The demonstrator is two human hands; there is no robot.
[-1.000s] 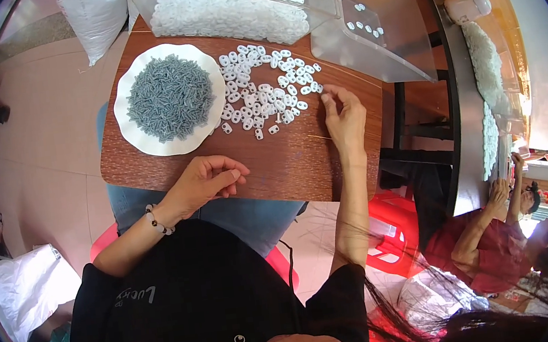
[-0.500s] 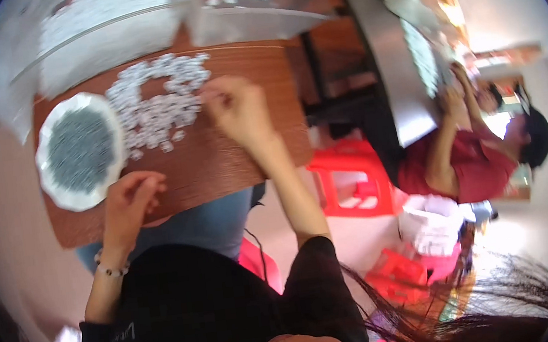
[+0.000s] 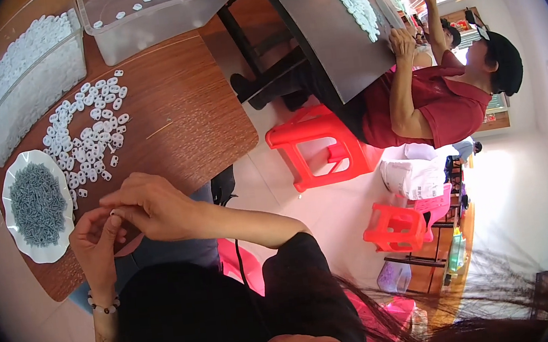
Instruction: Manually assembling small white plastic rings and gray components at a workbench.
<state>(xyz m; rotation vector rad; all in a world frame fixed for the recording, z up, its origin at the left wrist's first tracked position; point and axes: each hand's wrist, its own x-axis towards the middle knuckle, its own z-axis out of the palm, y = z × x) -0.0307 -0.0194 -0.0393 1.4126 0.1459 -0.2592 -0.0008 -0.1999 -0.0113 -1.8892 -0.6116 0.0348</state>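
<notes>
My left hand (image 3: 97, 246), with a beaded bracelet (image 3: 105, 308) at the wrist, and my right hand (image 3: 155, 208) meet at the table's near edge. Thumbs and fingertips are pinched together around something tiny, mostly hidden by the fingers. Just beyond them lies a loose spread of small white plastic pieces (image 3: 99, 129), oval with two holes each. To the left of the hands stands a white scalloped dish (image 3: 43, 253) heaped with small grey screws (image 3: 37, 205).
A clear bin (image 3: 34, 87) of white pieces stands at the far left, beside another clear bin (image 3: 166, 22) with several pieces on its lid or top. At right, a person in a red shirt (image 3: 446, 107) works at a grey table (image 3: 318, 24). Red stools (image 3: 318, 145) stand below.
My right hand has come back from the white pieces to the left hand, and the two now touch. The view has turned, shifting the table left and down.
</notes>
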